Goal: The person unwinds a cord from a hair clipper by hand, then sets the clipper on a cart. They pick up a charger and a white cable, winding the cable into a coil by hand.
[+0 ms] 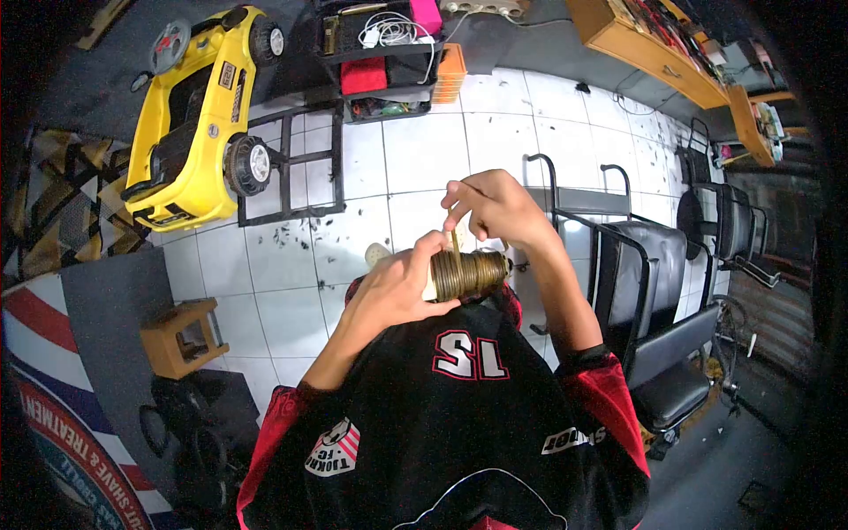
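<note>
In front of my chest is a cylinder wound with brown-gold cord (473, 275), lying sideways. A pale part shows at its left end, and a dark fitting sits at its right end. My left hand (393, 287) is wrapped round the left end, thumb below and fingers above. Over the windings, my right hand (499, 208) is closed with bent fingers at the top of a short upright strand of the cord (456, 242). That strand rises from the left part of the windings. The palm side of my left hand is hidden.
A yellow toy car (199, 124) stands at upper left beside a dark metal frame (338, 159). Black padded chairs (649, 269) line the right. A black shelf rack (389, 53) is ahead, a wooden stool (177, 340) at left. Dark tufts dot the white tile floor (424, 146).
</note>
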`<state>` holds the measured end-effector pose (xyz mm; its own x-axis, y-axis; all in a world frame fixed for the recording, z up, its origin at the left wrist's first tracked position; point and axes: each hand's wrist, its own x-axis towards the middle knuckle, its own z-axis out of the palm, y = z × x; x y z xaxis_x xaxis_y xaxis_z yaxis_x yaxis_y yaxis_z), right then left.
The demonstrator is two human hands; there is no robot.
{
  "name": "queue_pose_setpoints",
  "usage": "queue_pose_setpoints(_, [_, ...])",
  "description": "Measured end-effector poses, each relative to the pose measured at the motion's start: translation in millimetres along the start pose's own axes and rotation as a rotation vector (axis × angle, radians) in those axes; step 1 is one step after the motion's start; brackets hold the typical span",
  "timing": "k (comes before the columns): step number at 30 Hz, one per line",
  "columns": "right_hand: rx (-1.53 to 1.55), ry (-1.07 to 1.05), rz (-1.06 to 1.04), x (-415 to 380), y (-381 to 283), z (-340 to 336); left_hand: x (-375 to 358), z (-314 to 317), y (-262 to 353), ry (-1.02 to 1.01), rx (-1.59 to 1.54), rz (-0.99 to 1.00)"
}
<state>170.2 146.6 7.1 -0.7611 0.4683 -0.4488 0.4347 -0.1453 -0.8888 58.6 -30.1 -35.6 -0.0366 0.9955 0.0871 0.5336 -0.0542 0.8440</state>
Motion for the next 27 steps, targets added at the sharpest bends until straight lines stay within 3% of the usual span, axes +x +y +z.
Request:
queue_pose_setpoints(9, [0.046,-0.134,0.145,21,27,-3,-3,-8,-2,0.003,0.236,0.157])
queue_pose_setpoints(12, [-0.120,-0.141,-0.023,31,52,-10,-7,-6,1,0.035,0.117,0.145])
queue_pose_setpoints(15, [-0.070,-0.282,-0.107,33,74,-14,-3,-4,7,0.131,-0.002,0.109])
queue_pose_setpoints(16, [-0.009,-0.338,-0.028,33,79,-15,-1,-5,8,0.175,-0.032,0.093])
queue_pose_setpoints(18, [0.149,-0.439,-0.147,36,113,-15,3,-8,6,0.244,-0.057,0.075])
queue_pose_setpoints(19, [0.285,-0.512,-0.390,28,102,-15,5,-9,2,0.276,-0.116,0.067])
queue_pose_setpoints(20, [0.126,-0.374,-0.335,26,126,-11,5,-11,-1,0.308,-0.174,0.059])
queue_pose_setpoints(21, [-0.028,-0.252,-0.261,20,127,-3,0,-12,0,0.268,-0.371,-0.120])
queue_pose_setpoints(24, [0.011,-0.270,-0.165,6,106,10,2,-23,-5,0.383,-0.453,-0.146])
queue_pose_setpoints(27, [0.085,-0.115,-0.308,-10,104,27,3,-30,-13,0.487,-0.523,-0.161])
